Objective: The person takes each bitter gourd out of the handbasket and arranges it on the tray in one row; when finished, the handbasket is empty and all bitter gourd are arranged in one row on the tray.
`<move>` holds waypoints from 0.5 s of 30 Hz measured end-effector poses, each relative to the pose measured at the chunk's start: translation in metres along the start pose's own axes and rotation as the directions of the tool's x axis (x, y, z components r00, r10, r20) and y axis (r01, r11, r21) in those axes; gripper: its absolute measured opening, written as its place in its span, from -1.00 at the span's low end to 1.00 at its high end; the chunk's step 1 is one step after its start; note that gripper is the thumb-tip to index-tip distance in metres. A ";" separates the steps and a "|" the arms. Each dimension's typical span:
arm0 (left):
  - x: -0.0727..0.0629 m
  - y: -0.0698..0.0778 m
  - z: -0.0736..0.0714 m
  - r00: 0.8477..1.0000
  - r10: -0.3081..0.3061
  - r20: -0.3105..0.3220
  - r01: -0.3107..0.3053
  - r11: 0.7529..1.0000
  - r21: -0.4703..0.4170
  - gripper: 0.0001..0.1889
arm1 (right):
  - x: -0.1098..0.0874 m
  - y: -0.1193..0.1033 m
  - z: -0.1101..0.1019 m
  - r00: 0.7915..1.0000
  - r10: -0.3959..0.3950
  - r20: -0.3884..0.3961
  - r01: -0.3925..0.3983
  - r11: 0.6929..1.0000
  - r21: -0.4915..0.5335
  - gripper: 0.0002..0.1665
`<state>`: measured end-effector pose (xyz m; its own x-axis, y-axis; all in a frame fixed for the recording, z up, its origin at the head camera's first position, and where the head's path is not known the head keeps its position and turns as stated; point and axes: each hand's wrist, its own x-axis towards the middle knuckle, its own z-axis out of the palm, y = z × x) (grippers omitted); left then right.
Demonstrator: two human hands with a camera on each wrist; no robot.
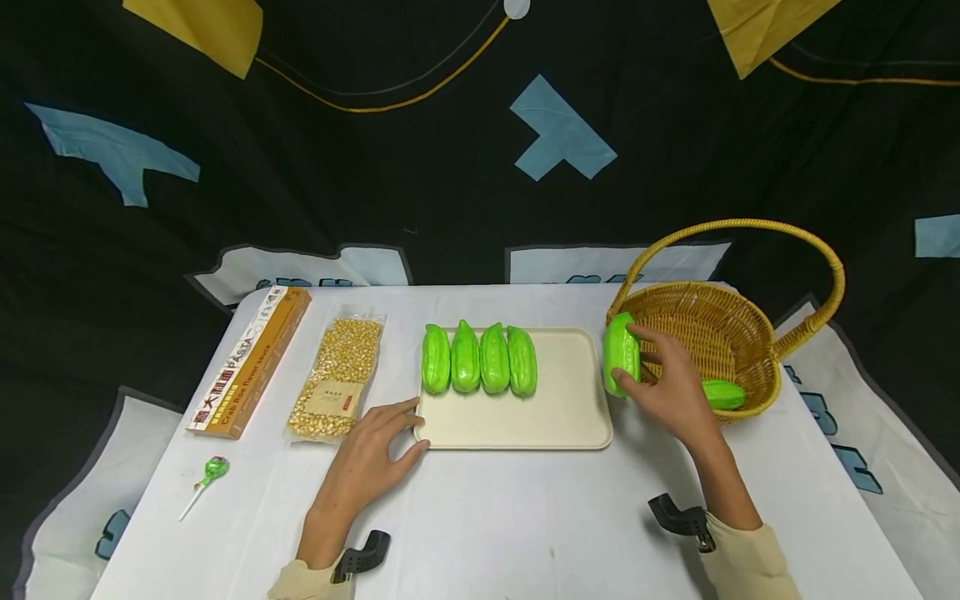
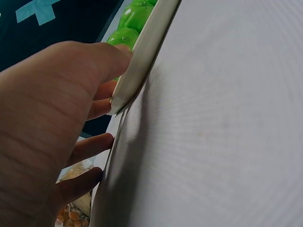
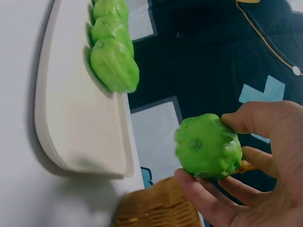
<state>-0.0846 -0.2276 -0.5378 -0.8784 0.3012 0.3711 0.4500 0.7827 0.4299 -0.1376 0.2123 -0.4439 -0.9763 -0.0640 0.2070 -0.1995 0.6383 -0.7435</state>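
Note:
My right hand [image 1: 671, 385] grips a bright green, ridged bitter melon [image 1: 621, 354] between thumb and fingers, raised near the tray's right end and the basket's left side. In the right wrist view, the rounded end of that bitter melon [image 3: 206, 146] faces the camera. Several matching bitter melons [image 1: 480, 358] lie side by side on the left half of a cream tray [image 1: 517, 425]. At the tray's near left corner rests my left hand [image 1: 375, 450], its loosely extended fingers touching the rim. In the left wrist view, the thumb [image 2: 116, 59] overlaps the rim.
A wicker basket [image 1: 738, 321] with a tall handle stands at the right, with another green bitter melon [image 1: 723, 394] inside. Leftward lie a bag of corn kernels [image 1: 341, 367], a pasta box [image 1: 255, 358] and a green-wrapped lollipop [image 1: 215, 468]. A dark patterned cloth [image 1: 420, 183] hangs behind the table.

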 end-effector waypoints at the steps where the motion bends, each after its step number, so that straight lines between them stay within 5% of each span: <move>1: 0.000 0.000 0.000 1.000 -0.001 0.000 0.001 1.000 0.000 -0.64 | 0.001 0.000 0.002 1.000 0.001 0.004 -0.001 1.000 0.005 -0.14; 15: 0.001 0.001 -0.001 1.000 -0.009 0.008 0.010 1.000 -0.013 -0.64 | 0.017 -0.002 0.034 0.998 -0.014 0.054 0.014 1.000 0.007 -0.11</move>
<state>-0.0850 -0.2269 -0.5363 -0.8839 0.2981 0.3604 0.4436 0.7786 0.4439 -0.1563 0.1844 -0.4605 -0.9765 -0.1141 0.1830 -0.2135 0.6322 -0.7448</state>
